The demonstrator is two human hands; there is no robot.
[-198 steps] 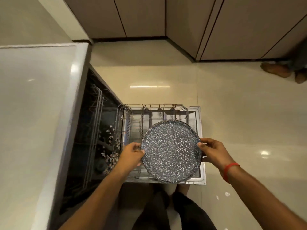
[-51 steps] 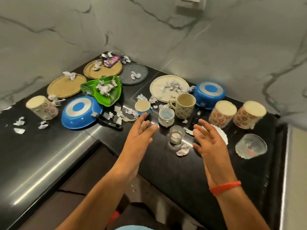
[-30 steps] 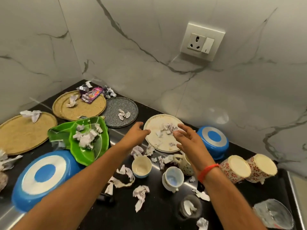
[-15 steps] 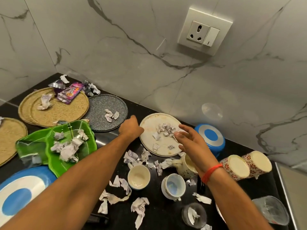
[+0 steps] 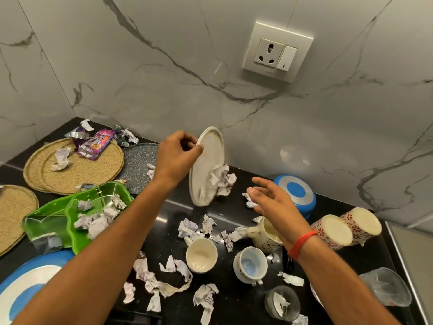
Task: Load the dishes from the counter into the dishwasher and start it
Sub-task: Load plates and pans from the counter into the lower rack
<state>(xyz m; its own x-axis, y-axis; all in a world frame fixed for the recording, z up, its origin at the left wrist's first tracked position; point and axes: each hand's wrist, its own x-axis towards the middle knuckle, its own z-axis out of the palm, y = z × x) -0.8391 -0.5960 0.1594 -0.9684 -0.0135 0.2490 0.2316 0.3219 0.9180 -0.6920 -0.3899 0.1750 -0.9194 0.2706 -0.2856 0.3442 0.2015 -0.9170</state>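
Note:
My left hand (image 5: 176,156) pinches the upper rim of a cream plate (image 5: 209,158) and holds it tilted steeply on edge above the black counter (image 5: 234,212). Crumpled paper scraps (image 5: 222,178) slide off the plate's lower face. My right hand (image 5: 273,201) hovers open to the right of the plate, fingers spread, touching nothing. A cream cup (image 5: 201,254), a blue-lined cup (image 5: 250,263) and a patterned mug (image 5: 267,235) stand below the hands.
Woven round mats (image 5: 77,167) and a speckled plate (image 5: 140,158) lie at the back left. A green leaf-shaped dish (image 5: 79,219) holds paper. Blue bowls (image 5: 296,193), two floral tumblers (image 5: 344,227), a small glass (image 5: 281,302) and paper scraps litter the counter. The marble wall carries a socket (image 5: 276,52).
My left hand has taken the cream plate by its rim and tipped it up from flat to nearly vertical. Paper scraps tumble off it. My right hand drew back to the right.

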